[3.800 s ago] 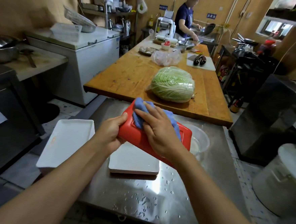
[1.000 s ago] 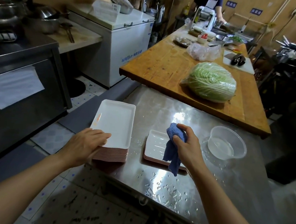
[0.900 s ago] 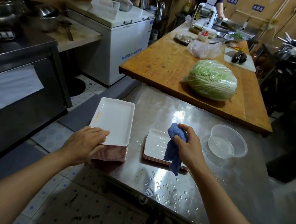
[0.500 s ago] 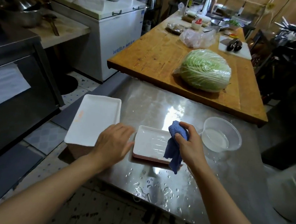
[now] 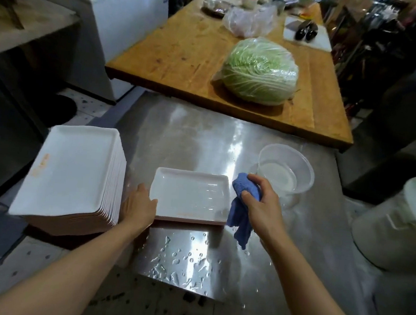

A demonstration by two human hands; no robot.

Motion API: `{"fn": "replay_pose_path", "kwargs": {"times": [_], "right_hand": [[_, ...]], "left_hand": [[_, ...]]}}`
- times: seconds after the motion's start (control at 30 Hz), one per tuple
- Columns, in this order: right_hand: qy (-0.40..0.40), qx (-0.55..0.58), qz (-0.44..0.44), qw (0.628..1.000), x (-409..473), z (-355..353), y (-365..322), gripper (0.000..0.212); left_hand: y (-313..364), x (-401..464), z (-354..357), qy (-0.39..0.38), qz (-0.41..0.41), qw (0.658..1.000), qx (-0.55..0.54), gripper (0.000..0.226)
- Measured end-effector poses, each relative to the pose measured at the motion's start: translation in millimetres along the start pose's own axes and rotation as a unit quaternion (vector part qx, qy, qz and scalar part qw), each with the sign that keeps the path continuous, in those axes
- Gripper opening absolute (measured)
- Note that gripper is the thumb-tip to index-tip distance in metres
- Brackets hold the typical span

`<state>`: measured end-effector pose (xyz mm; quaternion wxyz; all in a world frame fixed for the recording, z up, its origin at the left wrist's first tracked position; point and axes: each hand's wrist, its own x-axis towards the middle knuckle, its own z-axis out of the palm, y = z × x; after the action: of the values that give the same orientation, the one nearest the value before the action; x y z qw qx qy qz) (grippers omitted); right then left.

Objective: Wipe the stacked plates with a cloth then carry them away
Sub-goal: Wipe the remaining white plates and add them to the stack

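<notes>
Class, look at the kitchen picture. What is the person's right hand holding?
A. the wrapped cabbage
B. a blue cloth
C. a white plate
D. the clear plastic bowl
B: the right hand grips a bunched blue cloth beside the plate, while the bowl and cabbage lie untouched.

steel table (image 5: 203,137) glossy, wet | cloth (image 5: 244,209) nubby | bowl (image 5: 286,170) clear plastic
</notes>
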<state>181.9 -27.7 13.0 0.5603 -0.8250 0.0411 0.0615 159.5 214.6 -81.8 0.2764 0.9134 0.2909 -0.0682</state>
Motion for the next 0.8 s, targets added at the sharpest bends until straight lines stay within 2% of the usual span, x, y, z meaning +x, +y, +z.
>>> {"fn": "replay_pose_path", "kwargs": {"times": [0.27,0.33,0.47,0.57,0.67,0.8], "right_hand": [[0.006,0.019,0.004,1.000,13.5,-11.3,8.4,0.028],[0.009,0.020,0.004,1.000,15.8,-14.3,9.3,0.028],[0.012,0.023,0.012,1.000,18.3,-18.9,10.5,0.027],[0.015,0.028,0.013,0.999,18.4,-23.0,10.4,0.027],[0.022,0.035,0.009,0.999,21.8,-31.7,7.6,0.029],[0.048,0.043,-0.008,0.998,27.5,-50.9,2.4,0.026]], "left_hand": [[5.2,0.2,-8.8,0.038,-0.010,0.999,0.029,0.025],[8.0,0.0,-13.3,0.036,-0.019,0.999,-0.017,0.025],[14.5,-2.4,-20.4,0.004,-0.065,0.985,-0.160,0.010],[16.1,-7.1,-23.3,-0.050,-0.092,0.960,-0.261,0.030],[20.4,-9.2,-26.5,-0.080,-0.085,0.948,-0.296,0.039],[50.8,-11.6,-33.7,-0.069,-0.048,0.941,-0.327,0.035]]}}
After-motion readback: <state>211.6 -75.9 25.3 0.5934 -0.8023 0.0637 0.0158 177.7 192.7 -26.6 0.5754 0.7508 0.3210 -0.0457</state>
